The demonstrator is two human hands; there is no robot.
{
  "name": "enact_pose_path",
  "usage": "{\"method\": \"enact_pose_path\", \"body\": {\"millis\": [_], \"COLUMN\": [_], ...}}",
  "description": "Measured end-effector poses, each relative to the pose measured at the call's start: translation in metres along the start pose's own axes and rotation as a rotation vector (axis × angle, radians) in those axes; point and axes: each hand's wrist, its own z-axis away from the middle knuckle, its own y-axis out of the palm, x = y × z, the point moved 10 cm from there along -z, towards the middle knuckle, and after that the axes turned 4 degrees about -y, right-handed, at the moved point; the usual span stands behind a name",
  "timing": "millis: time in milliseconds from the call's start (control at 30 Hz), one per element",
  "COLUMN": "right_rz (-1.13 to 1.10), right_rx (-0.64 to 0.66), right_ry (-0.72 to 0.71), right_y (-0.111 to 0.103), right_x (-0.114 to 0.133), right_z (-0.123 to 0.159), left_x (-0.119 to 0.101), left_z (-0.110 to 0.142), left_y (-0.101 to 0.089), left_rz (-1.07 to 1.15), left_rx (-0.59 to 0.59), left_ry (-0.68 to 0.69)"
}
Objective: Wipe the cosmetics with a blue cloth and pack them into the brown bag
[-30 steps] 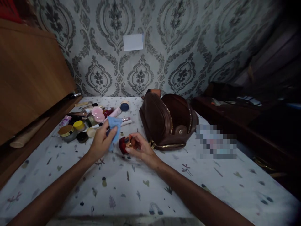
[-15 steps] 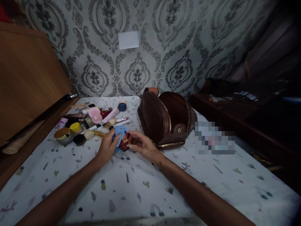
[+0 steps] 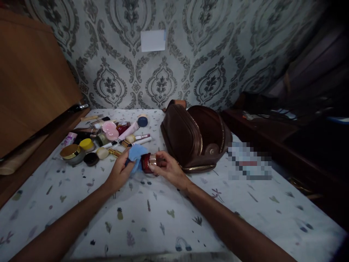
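Note:
My right hand (image 3: 167,166) is closed around the cap end of a small dark red bottle (image 3: 146,163) with a shiny rose-gold cap, perhaps perfume. The bottle lies sideways in the grip, its red base pointing left. My left hand (image 3: 120,169) pinches a light blue cloth (image 3: 137,153), which bunches up against the bottle's base. Just beyond my left hand lie a gold tube (image 3: 114,152), a cream round container (image 3: 102,153) and a black round lid or compact (image 3: 91,159). To the right of my right hand stands an open brown leather bag (image 3: 181,133) with gold zips.
Cosmetics crowd the table's left back, among them a gold-lidded jar (image 3: 71,153), a yellow-lidded pot (image 3: 87,145), a pink compact (image 3: 110,130) and a dark blue round container (image 3: 142,121). A blurred-out item (image 3: 249,162) lies right of the bag. A wooden cabinet (image 3: 35,80) borders the left.
The bottle has turned so its red base shows more clearly, pointing left. My left hand and the cloth have drawn slightly left, off the bottle's front. The view has shifted a little.

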Motion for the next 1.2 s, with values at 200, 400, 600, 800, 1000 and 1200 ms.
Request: {"method": "enact_pose_path", "body": {"millis": [200, 400, 600, 800, 1000, 1200], "right_rz": [0.019, -0.030, 0.083, 0.221, 0.193, 0.108], "right_rx": [0.011, 0.036, 0.028, 0.030, 0.136, 0.082], "right_ry": [-0.034, -0.018, 0.010, -0.030, -0.145, -0.100], "right_y": [0.003, 0.007, 0.007, 0.006, 0.016, 0.009], "right_x": [0.001, 0.002, 0.002, 0.004, 0.014, 0.008], "right_z": [0.001, 0.003, 0.006, 0.007, 0.010, 0.007], "left_x": [-0.025, -0.009, -0.002, -0.001, 0.003, -0.008], "left_z": [0.007, 0.002, 0.001, 0.000, 0.000, 0.003], "left_y": [0.023, 0.016, 0.010, 0.008, 0.008, 0.010], "left_rz": [-0.149, -0.155, -0.158, -0.113, -0.079, -0.170], "left_rx": [0.209, 0.092, 0.067, 0.063, 0.068, 0.099], "left_ry": [0.171, 0.058, 0.015, -0.015, -0.054, 0.050]}}
